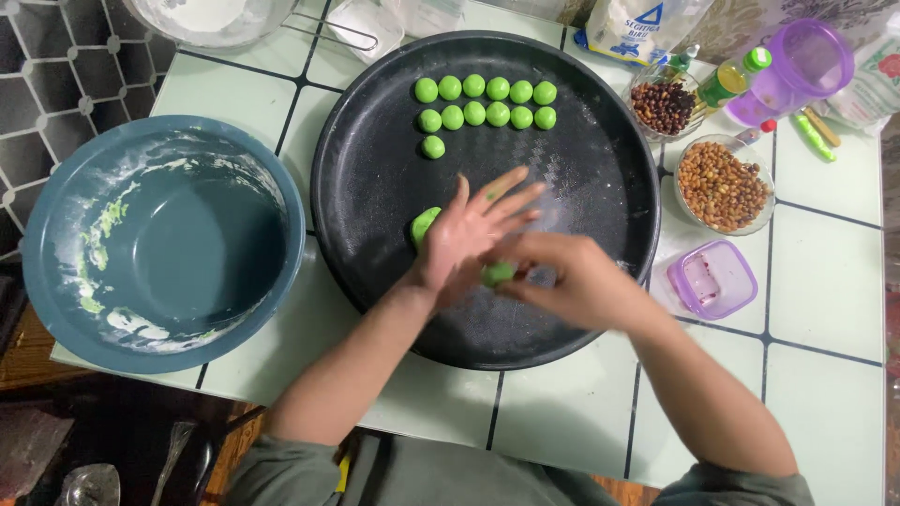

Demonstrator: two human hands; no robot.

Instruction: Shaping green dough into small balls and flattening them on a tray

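We see a small, bright green dough lump (497, 273), smooth and roundish, pinched in our right hand (562, 279) against the open left palm (469, 234), above the black tray (375, 187) holding green balls (486, 101).

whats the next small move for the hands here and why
Probably finish rolling the small green dough piece between the left hand and right hand, then set it beside the lone ball in the third row on the black tray. That row has one ball; the two above hold five or six.
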